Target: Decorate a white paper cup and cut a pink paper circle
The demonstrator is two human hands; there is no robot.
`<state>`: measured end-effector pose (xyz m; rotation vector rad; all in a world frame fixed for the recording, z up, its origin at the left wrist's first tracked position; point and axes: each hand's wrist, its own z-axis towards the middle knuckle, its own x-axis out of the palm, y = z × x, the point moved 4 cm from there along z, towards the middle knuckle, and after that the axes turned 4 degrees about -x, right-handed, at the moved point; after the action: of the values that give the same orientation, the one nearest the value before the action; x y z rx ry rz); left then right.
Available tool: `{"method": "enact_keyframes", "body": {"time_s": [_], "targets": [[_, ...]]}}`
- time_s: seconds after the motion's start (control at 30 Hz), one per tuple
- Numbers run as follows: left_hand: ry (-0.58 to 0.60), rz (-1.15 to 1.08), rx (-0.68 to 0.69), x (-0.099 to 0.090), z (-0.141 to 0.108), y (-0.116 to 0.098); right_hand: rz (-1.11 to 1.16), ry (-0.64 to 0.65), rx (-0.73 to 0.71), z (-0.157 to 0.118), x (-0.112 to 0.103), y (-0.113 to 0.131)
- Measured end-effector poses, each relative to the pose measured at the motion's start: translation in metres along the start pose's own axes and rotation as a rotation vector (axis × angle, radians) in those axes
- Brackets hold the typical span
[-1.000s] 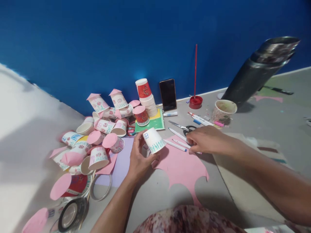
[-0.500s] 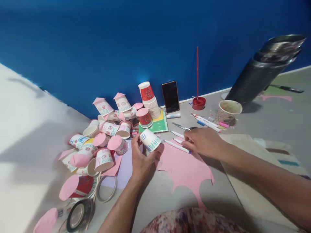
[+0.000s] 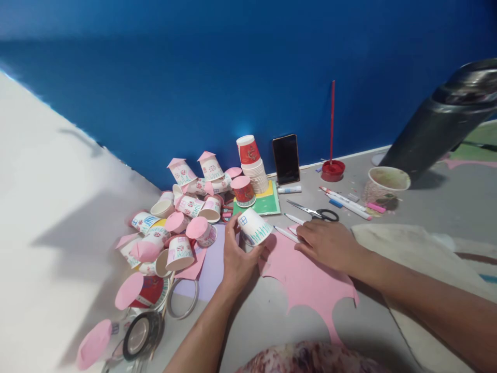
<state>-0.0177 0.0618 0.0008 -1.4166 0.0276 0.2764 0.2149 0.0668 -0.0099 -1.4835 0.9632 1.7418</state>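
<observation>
A white paper cup [image 3: 255,228] with a blue window and green grass strokes drawn on it is tilted in my left hand [image 3: 238,261], whose fingers and thumb wrap round its sides. My right hand [image 3: 328,243] is low over a pink cut-out sheet [image 3: 306,280]. Its fingers and thumb close on the rear end of a white marker [image 3: 285,234], which they partly hide. Another white marker [image 3: 294,219] lies just beyond those fingers. Black-handled scissors [image 3: 312,210] rest behind the right hand.
Decorated cups with pink paper tops [image 3: 179,252] crowd the left side, near tape rolls [image 3: 142,335]. Stacked cups [image 3: 256,176], a phone [image 3: 286,158] and a red holder with a stick [image 3: 333,171] line the wall. A used cup [image 3: 386,189] and dark flask [image 3: 435,119] stand right.
My right hand has shifted its fingers over the markers, covering the near marker's blue end. My left hand keeps hold of the cup. The view has swung slightly left.
</observation>
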Motion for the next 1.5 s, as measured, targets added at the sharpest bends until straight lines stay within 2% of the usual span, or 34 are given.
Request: {"method": "enact_keyframes", "body": {"time_s": [0.13,0.27,0.43,0.6,0.73,0.87,1.0,1.17,1.3,1.4,1.5], "targets": [[0.027,-0.004,0.014,0.001,-0.001,-0.002,-0.045,0.011,0.048,-0.001,0.000,-0.001],[0.055,-0.016,0.005,0.003,-0.003,-0.003,-0.039,0.017,0.031,-0.001,-0.002,0.000],[0.028,-0.044,0.010,0.002,-0.002,-0.004,0.103,-0.022,0.141,0.002,-0.010,-0.002],[0.059,-0.102,-0.021,0.003,-0.002,-0.002,0.432,-0.182,0.254,0.003,-0.015,-0.008],[0.080,-0.171,-0.059,0.004,0.000,-0.001,0.896,-0.225,0.315,0.003,-0.011,-0.013],[0.171,-0.437,-0.250,0.004,0.003,0.004,1.287,-0.254,0.386,0.005,-0.013,-0.016],[0.284,-0.708,-0.412,0.003,0.000,0.010,1.374,-0.284,0.345,0.005,-0.017,-0.018],[0.418,-0.935,-0.515,0.005,-0.005,0.014,1.428,-0.235,0.262,0.003,-0.011,-0.018],[0.507,-1.068,-0.579,0.006,-0.004,0.015,1.688,-0.213,0.178,0.004,-0.006,-0.020],[0.520,-1.135,-0.649,0.008,-0.003,0.014,1.822,-0.189,0.136,0.006,-0.004,-0.020],[0.470,-1.163,-0.694,0.011,-0.003,0.011,1.779,-0.249,0.116,0.007,-0.005,-0.018]]}}
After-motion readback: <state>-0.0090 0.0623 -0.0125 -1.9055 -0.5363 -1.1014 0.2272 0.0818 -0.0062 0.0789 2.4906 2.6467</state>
